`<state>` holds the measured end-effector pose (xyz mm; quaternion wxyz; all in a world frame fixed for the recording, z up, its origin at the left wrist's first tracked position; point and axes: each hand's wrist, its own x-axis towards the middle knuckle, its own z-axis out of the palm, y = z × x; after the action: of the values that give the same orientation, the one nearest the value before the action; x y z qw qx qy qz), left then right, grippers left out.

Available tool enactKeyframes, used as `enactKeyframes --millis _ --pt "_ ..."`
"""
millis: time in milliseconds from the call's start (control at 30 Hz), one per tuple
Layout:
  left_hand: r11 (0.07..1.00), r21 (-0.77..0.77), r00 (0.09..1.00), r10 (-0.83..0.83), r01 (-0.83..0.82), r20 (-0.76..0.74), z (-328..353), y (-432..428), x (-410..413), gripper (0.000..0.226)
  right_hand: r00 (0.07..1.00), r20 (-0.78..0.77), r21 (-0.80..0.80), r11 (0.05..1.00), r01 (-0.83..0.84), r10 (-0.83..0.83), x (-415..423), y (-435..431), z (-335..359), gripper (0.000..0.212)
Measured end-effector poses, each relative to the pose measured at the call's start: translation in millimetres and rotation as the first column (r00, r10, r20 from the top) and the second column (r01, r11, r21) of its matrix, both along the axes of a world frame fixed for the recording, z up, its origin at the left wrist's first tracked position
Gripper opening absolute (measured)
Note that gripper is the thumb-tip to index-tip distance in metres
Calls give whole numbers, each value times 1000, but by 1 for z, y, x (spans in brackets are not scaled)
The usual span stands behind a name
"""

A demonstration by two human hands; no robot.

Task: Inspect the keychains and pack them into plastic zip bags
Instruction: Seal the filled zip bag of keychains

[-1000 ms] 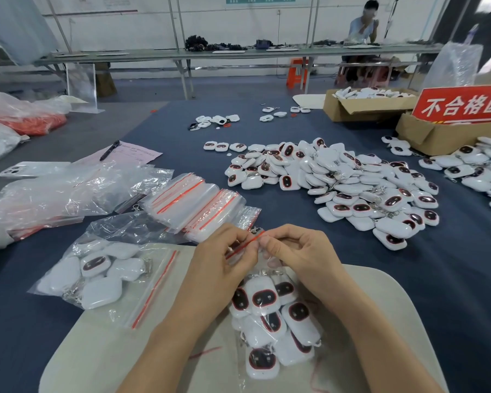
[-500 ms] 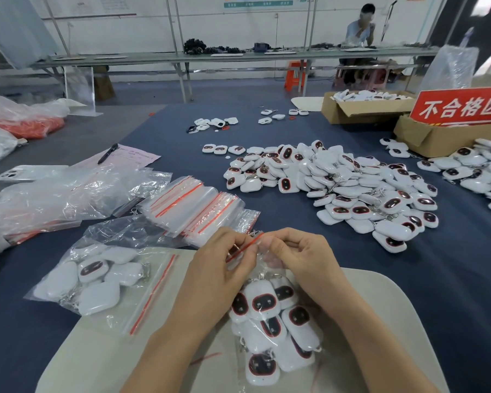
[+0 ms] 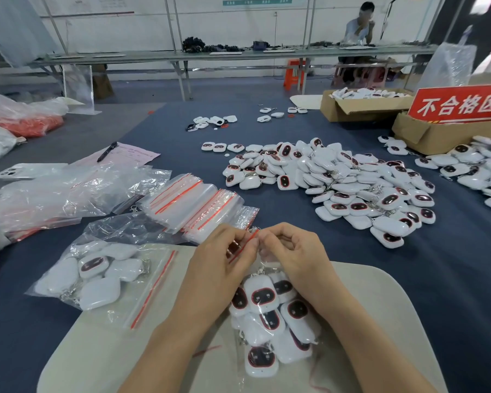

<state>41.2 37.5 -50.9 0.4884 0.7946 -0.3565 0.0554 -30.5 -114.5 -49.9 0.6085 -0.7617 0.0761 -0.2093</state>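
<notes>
A clear zip bag (image 3: 270,321) filled with several white keychains with dark red-ringed faces lies on a beige board (image 3: 380,307) in front of me. My left hand (image 3: 221,268) and my right hand (image 3: 292,253) both pinch the bag's red zip strip (image 3: 245,245) at its top edge, fingertips almost touching. Another filled zip bag (image 3: 97,279) lies to the left, half on the board. A stack of empty zip bags (image 3: 193,205) sits just beyond my hands. A big heap of loose keychains (image 3: 338,182) lies at the centre right.
Crumpled plastic wrap (image 3: 68,194), a phone (image 3: 29,171) and a pink paper with a pen (image 3: 108,151) lie at the left. Cardboard boxes (image 3: 360,109) and a red sign (image 3: 459,104) stand at the far right, more keychains (image 3: 476,168) beside them. A person sits at a far bench.
My hands have stayed on the zip strip, with only slight finger movement along it. The view has shifted down a little.
</notes>
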Motion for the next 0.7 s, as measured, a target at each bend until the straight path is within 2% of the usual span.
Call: enactKeyframes --millis 133,300,433,567,700 --pt "1000 -7 995 -6 5 -102 3 -5 2 13 999 35 24 1000 11 -12 -2 -2 4 17" --pt "995 76 992 -48 57 -119 16 -14 9 8 1000 3 197 980 12 -13 0 -4 5 16" --pt "980 186 991 -46 69 -122 21 -17 16 11 999 -16 165 986 32 -30 4 -6 1 8" --pt "962 267 996 -41 62 -84 23 -17 19 18 998 -42 150 987 58 -52 5 -6 1 11" --pt "955 276 989 -77 110 -128 24 -16 21 18 994 -87 84 993 78 -70 5 -7 0 12"
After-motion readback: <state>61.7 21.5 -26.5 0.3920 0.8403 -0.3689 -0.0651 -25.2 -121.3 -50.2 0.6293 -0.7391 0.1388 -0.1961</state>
